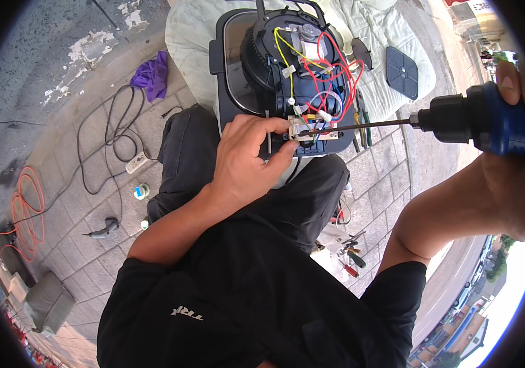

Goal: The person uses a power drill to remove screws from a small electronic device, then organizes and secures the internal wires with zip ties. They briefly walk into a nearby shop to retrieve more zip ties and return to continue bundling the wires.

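An opened dark appliance [233,67] rests at my knees, with red, yellow and blue wires [336,67] showing inside. My left hand [247,150] pinches the edge of a small pale circuit board [330,134] at its near end, between thumb and index finger. In my right hand [511,86] is a blue and black power drill [477,119], held level from the right. Its long thin bit [367,126] reaches left to the board, with the tip beside my left fingertips. Whether the tip sits in a screw is too small to tell.
A white cloth [195,37] lies under the appliance, with a dark square cover [401,72] on it. Pliers [362,126] lie to the right. On the paving are a purple cloth [150,76], a power strip [137,162], a soldering gun [104,228], orange cable [28,190] and screwdrivers [351,270].
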### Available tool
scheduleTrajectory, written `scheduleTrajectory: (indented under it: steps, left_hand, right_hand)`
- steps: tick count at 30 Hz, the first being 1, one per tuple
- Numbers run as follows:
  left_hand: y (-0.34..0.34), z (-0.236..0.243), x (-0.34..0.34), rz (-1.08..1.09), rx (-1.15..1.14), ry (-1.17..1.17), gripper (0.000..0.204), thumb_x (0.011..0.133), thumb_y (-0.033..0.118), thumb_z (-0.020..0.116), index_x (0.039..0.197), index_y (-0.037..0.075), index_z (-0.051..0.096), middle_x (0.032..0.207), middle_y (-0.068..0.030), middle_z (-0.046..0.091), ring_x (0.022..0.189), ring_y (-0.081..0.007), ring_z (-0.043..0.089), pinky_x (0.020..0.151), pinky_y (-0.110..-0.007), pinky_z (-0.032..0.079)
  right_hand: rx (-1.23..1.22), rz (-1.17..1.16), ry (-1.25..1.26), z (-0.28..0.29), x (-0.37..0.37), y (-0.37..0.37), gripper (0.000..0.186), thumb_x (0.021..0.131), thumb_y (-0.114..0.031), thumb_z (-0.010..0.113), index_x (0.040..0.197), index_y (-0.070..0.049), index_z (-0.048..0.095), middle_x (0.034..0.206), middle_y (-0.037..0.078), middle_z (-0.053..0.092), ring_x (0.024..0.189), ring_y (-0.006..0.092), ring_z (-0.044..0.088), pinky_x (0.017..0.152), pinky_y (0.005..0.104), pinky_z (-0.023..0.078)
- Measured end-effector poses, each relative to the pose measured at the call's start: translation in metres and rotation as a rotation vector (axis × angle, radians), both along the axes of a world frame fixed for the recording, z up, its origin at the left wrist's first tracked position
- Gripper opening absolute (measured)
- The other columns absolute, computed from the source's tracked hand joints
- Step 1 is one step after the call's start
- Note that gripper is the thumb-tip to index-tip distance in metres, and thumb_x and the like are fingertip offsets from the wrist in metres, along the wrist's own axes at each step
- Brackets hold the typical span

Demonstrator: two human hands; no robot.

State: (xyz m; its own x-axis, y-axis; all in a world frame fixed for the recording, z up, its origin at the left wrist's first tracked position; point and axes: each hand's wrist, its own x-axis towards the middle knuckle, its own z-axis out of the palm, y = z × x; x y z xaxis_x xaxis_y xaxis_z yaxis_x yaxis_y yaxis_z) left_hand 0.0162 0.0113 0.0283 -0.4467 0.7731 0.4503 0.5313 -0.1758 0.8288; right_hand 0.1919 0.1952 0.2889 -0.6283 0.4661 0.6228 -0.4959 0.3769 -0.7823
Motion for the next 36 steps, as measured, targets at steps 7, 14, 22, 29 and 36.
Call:
scheduleTrajectory:
  steps: [7, 14, 22, 29, 36]
  left_hand:
    - [0.001, -0.005, 0.002, 0.019, 0.024, -0.007, 0.028, 0.081, 0.013, 0.084, 0.106, 0.009, 0.072, 0.097, -0.0024, 0.071, 0.094, -0.0253, 0.063, 0.083, -0.039, 0.047]
    - [0.001, -0.007, 0.002, 0.02, 0.024, -0.007, 0.028, 0.081, 0.013, 0.084, 0.106, 0.009, 0.072, 0.096, -0.0023, 0.071, 0.093, -0.0253, 0.062, 0.083, -0.039, 0.047]
    - [-0.001, -0.004, 0.001, 0.01, 0.024, -0.02, 0.028, 0.08, 0.013, 0.084, 0.105, 0.008, 0.071, 0.096, -0.0029, 0.072, 0.092, -0.0262, 0.064, 0.082, -0.039, 0.047]
    - [-0.002, -0.006, 0.002, 0.025, 0.047, -0.034, 0.03, 0.08, 0.01, 0.085, 0.106, 0.009, 0.071, 0.097, -0.0014, 0.072, 0.093, -0.0245, 0.065, 0.083, -0.039, 0.047]
    - [-0.003, -0.009, 0.003, 0.018, 0.045, -0.036, 0.03, 0.08, 0.01, 0.085, 0.106, 0.009, 0.071, 0.098, -0.001, 0.073, 0.093, -0.0238, 0.065, 0.083, -0.039, 0.046]
  right_hand:
    - [0.004, 0.004, -0.011, -0.001, -0.004, -0.003, 0.055, 0.101, -0.049, 0.055, 0.133, -0.004, 0.054, 0.101, 0.018, 0.064, 0.078, 0.0295, 0.067, 0.065, 0.0491, 0.06]
    - [0.001, 0.02, -0.021, -0.001, -0.01, -0.006, 0.055, 0.102, -0.05, 0.055, 0.131, -0.004, 0.055, 0.101, 0.018, 0.065, 0.077, 0.0301, 0.068, 0.064, 0.0495, 0.061]
    - [-0.001, 0.045, -0.028, 0.002, -0.022, -0.01, 0.054, 0.102, -0.05, 0.054, 0.13, -0.004, 0.055, 0.1, 0.019, 0.066, 0.076, 0.0307, 0.069, 0.062, 0.0499, 0.062]
    - [-0.006, 0.071, -0.037, -0.002, -0.035, -0.017, 0.054, 0.103, -0.051, 0.053, 0.129, -0.004, 0.055, 0.1, 0.019, 0.067, 0.075, 0.0313, 0.069, 0.061, 0.0503, 0.063]
    - [-0.01, 0.081, -0.041, -0.003, -0.043, -0.025, 0.054, 0.103, -0.051, 0.052, 0.128, -0.004, 0.056, 0.1, 0.02, 0.067, 0.075, 0.0318, 0.07, 0.06, 0.0507, 0.064]
